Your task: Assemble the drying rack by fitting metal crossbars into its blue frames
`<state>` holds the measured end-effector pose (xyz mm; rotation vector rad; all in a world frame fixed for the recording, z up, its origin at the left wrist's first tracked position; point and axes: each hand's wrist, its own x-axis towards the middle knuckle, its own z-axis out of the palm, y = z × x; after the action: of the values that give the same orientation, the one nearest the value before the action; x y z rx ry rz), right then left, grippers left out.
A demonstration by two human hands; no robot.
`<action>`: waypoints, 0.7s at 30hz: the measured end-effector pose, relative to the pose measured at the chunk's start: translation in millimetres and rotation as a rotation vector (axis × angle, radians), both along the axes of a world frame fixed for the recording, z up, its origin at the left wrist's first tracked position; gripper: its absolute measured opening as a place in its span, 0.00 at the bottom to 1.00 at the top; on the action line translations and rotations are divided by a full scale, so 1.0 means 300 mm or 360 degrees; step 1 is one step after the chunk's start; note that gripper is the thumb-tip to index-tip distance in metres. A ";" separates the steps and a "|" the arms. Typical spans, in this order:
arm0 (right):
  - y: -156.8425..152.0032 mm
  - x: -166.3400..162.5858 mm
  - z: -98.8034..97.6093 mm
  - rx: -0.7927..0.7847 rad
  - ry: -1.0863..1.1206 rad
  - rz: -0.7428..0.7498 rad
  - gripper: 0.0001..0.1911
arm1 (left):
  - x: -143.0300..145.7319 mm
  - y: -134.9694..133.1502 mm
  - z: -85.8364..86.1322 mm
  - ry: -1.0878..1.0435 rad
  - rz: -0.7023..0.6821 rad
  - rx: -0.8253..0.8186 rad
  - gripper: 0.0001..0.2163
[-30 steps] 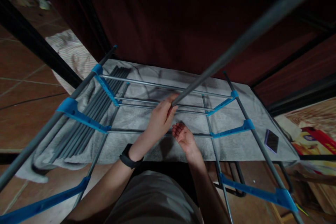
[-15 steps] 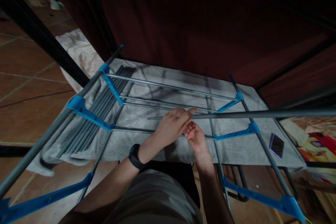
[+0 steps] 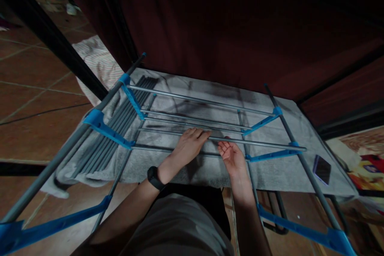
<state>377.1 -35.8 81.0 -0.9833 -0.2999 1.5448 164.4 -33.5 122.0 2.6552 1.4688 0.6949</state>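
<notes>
A shoe-rack-like frame of grey tubes and blue plastic brackets (image 3: pixel 109 134) stands around my hands. My left hand (image 3: pixel 190 144), with a black band on its wrist, is closed from above on a loose grey tube (image 3: pixel 264 143). This tube runs roughly level across the frame, its right end over the blue bracket (image 3: pixel 277 154) on the right. My right hand (image 3: pixel 232 156) is palm up beneath the tube, fingers loosely curled and the palm bare. Its fingertips are at the tube; whether they bear its weight is unclear.
Several grey tubes (image 3: pixel 120 128) lie side by side on the left of a grey cloth (image 3: pixel 270 172) covering the table. A phone (image 3: pixel 322 169) rests at its right. Behind hangs a dark red curtain (image 3: pixel 225 36). Tiled floor (image 3: pixel 39 100) shows at left.
The loose tube has shifted left and swung into line across the frame; its right end now shows. My left hand has moved slightly left, my right hand slightly right.
</notes>
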 end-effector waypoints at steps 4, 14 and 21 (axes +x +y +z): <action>-0.003 -0.004 -0.016 0.0026 -0.0063 0.0011 0.02 | -0.029 0.002 -0.045 0.0097 0.0079 -0.0013 0.19; -0.010 -0.013 -0.062 0.0117 -0.0056 0.0037 0.12 | -0.070 0.003 -0.151 0.0257 0.0204 -0.0010 0.18; 0.011 -0.003 -0.156 -0.0022 -0.0073 -0.0032 0.09 | -0.072 0.001 -0.192 0.0380 0.0218 -0.0054 0.19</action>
<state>376.1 -32.5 34.3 -1.0307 -0.3111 1.5092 142.7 -33.1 64.5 2.7091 1.7153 0.3637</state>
